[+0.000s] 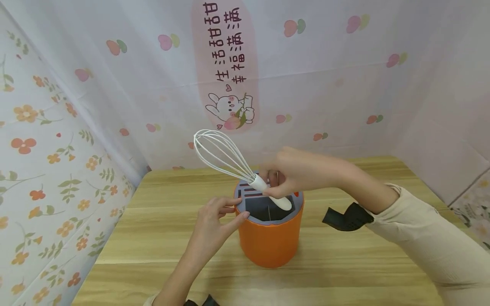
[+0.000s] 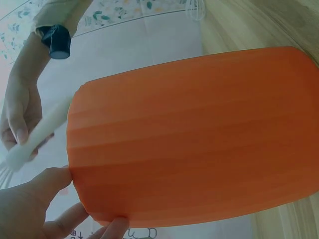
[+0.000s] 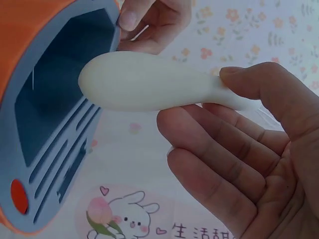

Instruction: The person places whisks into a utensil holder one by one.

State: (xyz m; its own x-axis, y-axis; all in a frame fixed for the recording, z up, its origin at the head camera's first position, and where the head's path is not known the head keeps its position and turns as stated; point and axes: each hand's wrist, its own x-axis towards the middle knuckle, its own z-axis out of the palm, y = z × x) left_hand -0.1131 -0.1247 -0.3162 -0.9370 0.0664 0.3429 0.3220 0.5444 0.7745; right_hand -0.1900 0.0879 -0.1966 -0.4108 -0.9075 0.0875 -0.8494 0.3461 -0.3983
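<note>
My right hand (image 1: 294,173) pinches a white balloon whisk (image 1: 258,182) near the top of its handle, thumb on one side and fingers on the other. The wire loops point up and to the left, while the rounded handle end slants down over the large opening of an orange utensil holder (image 1: 269,244). In the right wrist view that handle end (image 3: 129,82) is right at the opening. My left hand (image 1: 215,221) holds the left side of the holder's rim with thumb and fingers. The holder's grey top (image 3: 107,27) has one wide opening and several narrow slots.
Under the holder is a light wooden table (image 1: 164,238). A white curtain (image 1: 325,97) with fruit prints and a rabbit drawing hangs behind it, and a flowered cloth (image 1: 49,178) hangs at the left. A black strap (image 1: 347,217) sits at the right wrist.
</note>
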